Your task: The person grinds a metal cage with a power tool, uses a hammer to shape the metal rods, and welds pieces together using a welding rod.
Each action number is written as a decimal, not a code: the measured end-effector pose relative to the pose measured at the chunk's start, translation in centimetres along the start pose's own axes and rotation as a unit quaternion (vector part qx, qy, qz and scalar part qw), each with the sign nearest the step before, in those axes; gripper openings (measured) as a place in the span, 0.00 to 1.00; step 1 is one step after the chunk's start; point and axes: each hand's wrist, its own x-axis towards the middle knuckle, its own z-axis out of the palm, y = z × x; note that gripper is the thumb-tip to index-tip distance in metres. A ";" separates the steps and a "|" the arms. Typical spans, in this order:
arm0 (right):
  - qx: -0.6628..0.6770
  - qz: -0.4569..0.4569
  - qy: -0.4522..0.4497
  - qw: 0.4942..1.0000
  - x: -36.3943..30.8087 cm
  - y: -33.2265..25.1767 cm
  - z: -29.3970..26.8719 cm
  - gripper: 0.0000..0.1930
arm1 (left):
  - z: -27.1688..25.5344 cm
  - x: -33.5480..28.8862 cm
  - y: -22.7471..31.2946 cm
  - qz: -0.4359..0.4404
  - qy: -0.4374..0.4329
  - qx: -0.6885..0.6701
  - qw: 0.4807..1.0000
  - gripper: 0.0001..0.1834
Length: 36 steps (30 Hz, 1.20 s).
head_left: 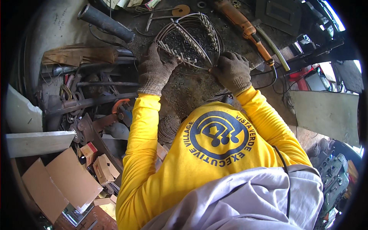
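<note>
A round frame of thin metal wire (186,36) lies on the dark, grit-covered work surface, with several rows of short, knobby, spiralled pieces strung across it. My left hand (155,69), in a brown knit glove, grips its lower left edge, with thumb and fingertips meeting near the rim. At the lower right edge, my right hand (232,69), in a matching glove, has its fingers curled in around the rim. The fingertips of my right hand are partly hidden behind its knuckles.
An orange angle grinder (245,28) with a cord lies to the right. A dark metal pipe (105,23) stands out at the upper left, near a brown disc (181,10). Metal bars (92,103) and scrap crowd the left, above open cardboard boxes (61,180).
</note>
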 end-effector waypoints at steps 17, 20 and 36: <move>0.277 0.120 0.140 0.943 -8.4 6.1 -5.4 0.19 | -2.3 2.0 8.7 0.436 -0.039 0.218 0.872 0.23; 0.281 0.129 0.201 0.930 -9.3 9.1 -5.7 0.18 | -2.9 1.9 9.2 0.454 -0.021 0.223 0.862 0.17; 0.138 0.369 0.491 0.777 -1.6 33.1 -15.9 0.40 | -4.1 1.2 10.5 0.382 -0.087 0.274 0.878 0.19</move>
